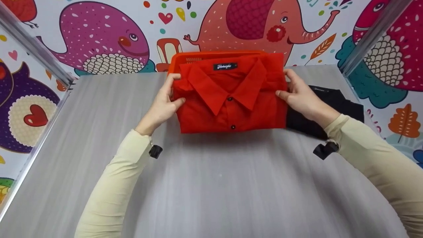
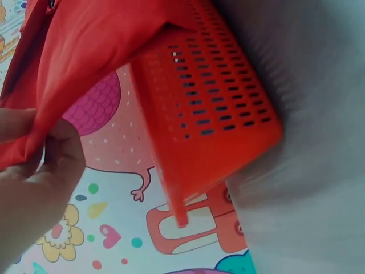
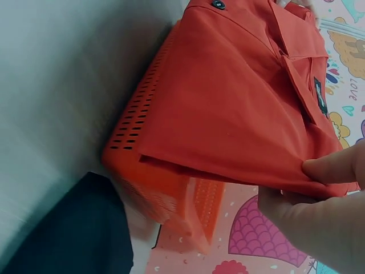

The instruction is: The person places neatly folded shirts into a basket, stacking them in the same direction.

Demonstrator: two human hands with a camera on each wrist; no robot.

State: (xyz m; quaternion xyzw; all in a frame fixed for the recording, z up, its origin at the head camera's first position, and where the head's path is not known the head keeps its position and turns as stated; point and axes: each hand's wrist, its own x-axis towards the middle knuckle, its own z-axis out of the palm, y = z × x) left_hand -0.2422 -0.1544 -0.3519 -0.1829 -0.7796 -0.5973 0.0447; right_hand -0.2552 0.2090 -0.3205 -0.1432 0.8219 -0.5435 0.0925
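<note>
A folded red shirt with dark buttons and a black neck label is held up by its two sides, collar facing up. My left hand pinches its left edge, thumb on the front. On the opposite edge, my right hand pinches the cloth between thumb and fingers. Behind and under the shirt stands an orange-red plastic basket with slotted walls. In the left wrist view the shirt overlaps the basket's rim; in the right wrist view it hangs over the slotted side.
A folded black garment lies on the grey table to the right, partly behind my right hand. The cartoon-printed back wall rises just behind the basket. Metal posts stand at the corners.
</note>
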